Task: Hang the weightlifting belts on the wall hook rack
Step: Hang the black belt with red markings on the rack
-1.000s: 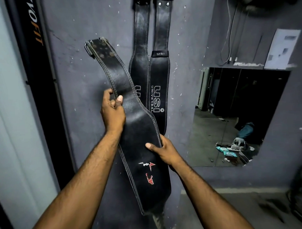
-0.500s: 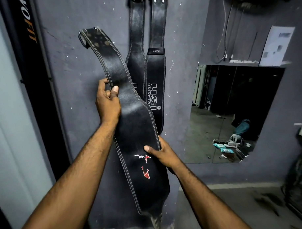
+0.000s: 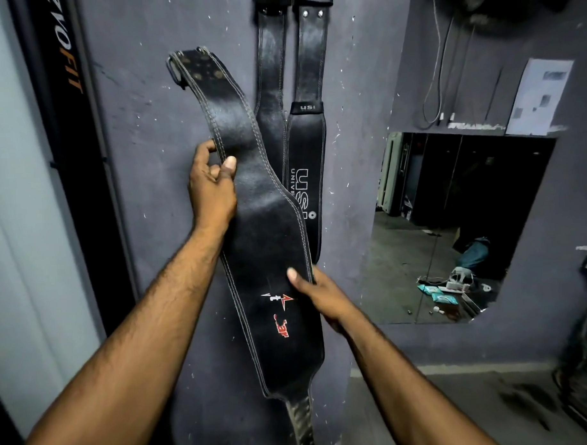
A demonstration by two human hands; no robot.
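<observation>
I hold a black leather weightlifting belt [image 3: 269, 243] with a red and white logo upright against the grey wall, its buckle end up and to the left. My left hand [image 3: 211, 188] grips its left edge at the narrow part. My right hand [image 3: 321, 298] grips its right edge at the wide part. Behind it two black belts hang side by side from the top of the frame: a plain belt [image 3: 272, 90] and a USI belt [image 3: 308, 148]. The hook rack itself is out of view above.
The grey wall [image 3: 171, 193] stands straight ahead. A black post with orange lettering [image 3: 72, 130] runs down the left. To the right a mirror [image 3: 452, 223] reflects the floor and some clutter. Cables [image 3: 436, 67] hang above the mirror.
The view has shifted slightly and the belt's buckle end sits a little higher against the wall. Both hands keep the same grip.
</observation>
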